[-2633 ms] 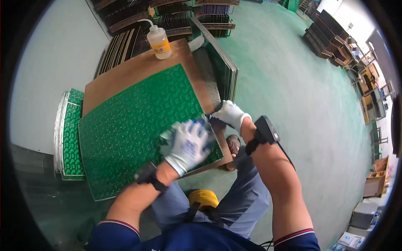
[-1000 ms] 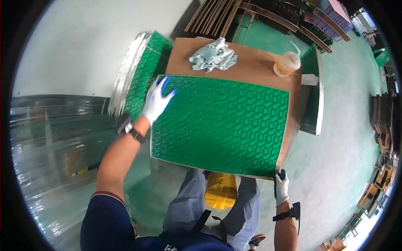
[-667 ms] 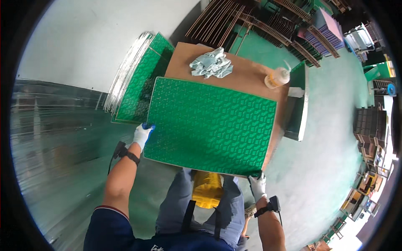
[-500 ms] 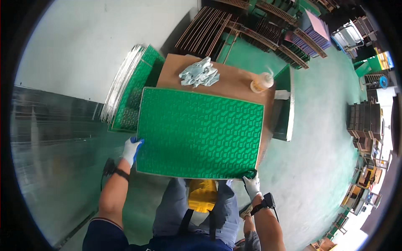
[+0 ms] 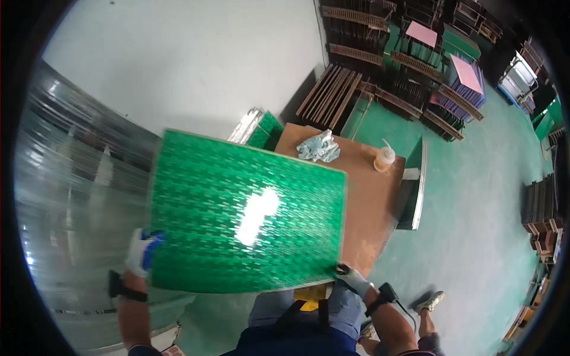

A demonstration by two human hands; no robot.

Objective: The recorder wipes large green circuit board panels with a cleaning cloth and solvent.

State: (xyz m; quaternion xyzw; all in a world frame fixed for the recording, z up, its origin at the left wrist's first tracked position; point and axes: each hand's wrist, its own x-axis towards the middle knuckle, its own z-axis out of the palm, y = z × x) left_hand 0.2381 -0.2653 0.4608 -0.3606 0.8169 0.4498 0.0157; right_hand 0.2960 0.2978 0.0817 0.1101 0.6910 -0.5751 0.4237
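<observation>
- on the far left stands a shiny metal wall [image 5: 65, 196]; it is close beside the left forearm, so there is little room on this side.
- the left hand [image 5: 141, 252], in a white and blue glove, is raised with the forearm pointing up from the lower edge. a black band is around the wrist. the fingers are clenched on the lower left edge of the green panel [image 5: 246, 216].
- the green panel is a big flat sheet with a pressed pattern. it is held up in the air between the two hands, tilted, and a bright spot of light shines in its middle. its upper left corner comes in front of the white wall [image 5: 196, 65], and its right part hides the near part of the tabletop [image 5: 368, 196].
- behind the top edge of the panel, a stack of green sheets [image 5: 261, 129] leans by the wall, just beside the brown tabletop.
- on the tabletop lie a crumpled pale cloth [image 5: 319, 147] and, further right, a small squeeze bottle [image 5: 384, 159] near the edge.
- the right hand [image 5: 351, 277], in a white glove, grips the lower right corner of the panel; the arm is bent and carries a black wrist device.
- on the right is open green floor [image 5: 475, 225], with dark racks [image 5: 415, 65] well apart behind.
</observation>
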